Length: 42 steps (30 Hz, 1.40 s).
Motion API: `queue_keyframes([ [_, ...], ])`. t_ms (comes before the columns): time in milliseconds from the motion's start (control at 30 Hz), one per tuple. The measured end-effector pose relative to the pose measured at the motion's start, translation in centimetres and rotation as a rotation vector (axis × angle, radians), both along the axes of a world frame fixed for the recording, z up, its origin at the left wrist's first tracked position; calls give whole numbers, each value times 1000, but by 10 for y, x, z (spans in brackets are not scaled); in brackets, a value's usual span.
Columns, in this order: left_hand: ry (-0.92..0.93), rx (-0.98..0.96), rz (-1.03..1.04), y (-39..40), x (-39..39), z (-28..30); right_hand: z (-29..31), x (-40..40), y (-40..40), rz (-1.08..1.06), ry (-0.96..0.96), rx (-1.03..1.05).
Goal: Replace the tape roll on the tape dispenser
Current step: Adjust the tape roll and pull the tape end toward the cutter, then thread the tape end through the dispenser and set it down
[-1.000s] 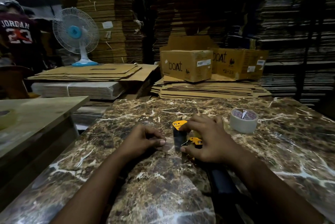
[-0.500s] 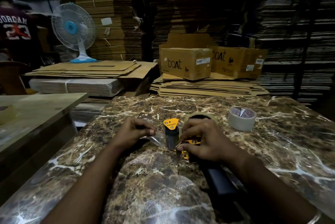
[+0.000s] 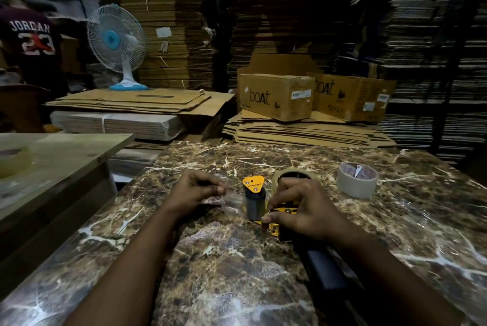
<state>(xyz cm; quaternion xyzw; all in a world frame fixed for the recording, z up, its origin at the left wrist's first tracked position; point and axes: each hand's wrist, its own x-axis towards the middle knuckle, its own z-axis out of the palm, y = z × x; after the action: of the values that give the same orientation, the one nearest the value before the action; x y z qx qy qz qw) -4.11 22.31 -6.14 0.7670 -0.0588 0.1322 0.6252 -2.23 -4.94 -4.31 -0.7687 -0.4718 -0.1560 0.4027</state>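
Observation:
A yellow-and-black tape dispenser (image 3: 255,195) lies on the marble-patterned table (image 3: 237,273), its dark handle (image 3: 324,267) pointing toward me. A tape roll (image 3: 292,174) sits on it behind my right hand (image 3: 300,209), which grips the yellow frame with thumb and fingers. My left hand (image 3: 195,192) pinches the clear tape end (image 3: 232,200), stretched left from the dispenser's black roller. A second, pale tape roll (image 3: 357,180) lies flat on the table to the right.
A wooden table (image 3: 52,157) at left carries another tape roll (image 3: 13,161). Beyond the table stand flat cardboard stacks (image 3: 303,133), two "boat" cartons (image 3: 276,96), a blue-and-white fan (image 3: 116,43) and a person in a dark shirt (image 3: 29,43).
My left hand has drawn the clear tape end a little further left from the roller. The tape roll behind my right hand has come into view. The camera shifted slightly.

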Motion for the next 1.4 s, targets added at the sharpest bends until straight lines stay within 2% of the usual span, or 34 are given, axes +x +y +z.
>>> queue_keyframes([
  [200, 4, 68, 54, -3, 2, -4, -1, 4, 1, 3, 4, -22],
  [333, -80, 237, 148, -7, 7, -9, -3, 7, 0, -32, -13, -88],
  [433, -46, 235, 173, -9, 9, -13, 2, 7, -1, -132, -75, -275],
  [533, -32, 222, 186, -12, 9, -12, 22, 1, 7, -181, 14, -435],
  [700, -57, 267, 189, -10, 7, -11, 39, 8, 34, -224, 52, -739],
  [1033, 24, 183, 143, 4, 19, -10, 42, 7, 32, -230, 157, -676],
  [1267, 23, 239, 114, 6, 29, -12, 44, 5, 36, -264, 181, -645],
  [1400, -36, 310, 143, 7, 30, -14, 42, 8, 42, -303, 163, -620],
])
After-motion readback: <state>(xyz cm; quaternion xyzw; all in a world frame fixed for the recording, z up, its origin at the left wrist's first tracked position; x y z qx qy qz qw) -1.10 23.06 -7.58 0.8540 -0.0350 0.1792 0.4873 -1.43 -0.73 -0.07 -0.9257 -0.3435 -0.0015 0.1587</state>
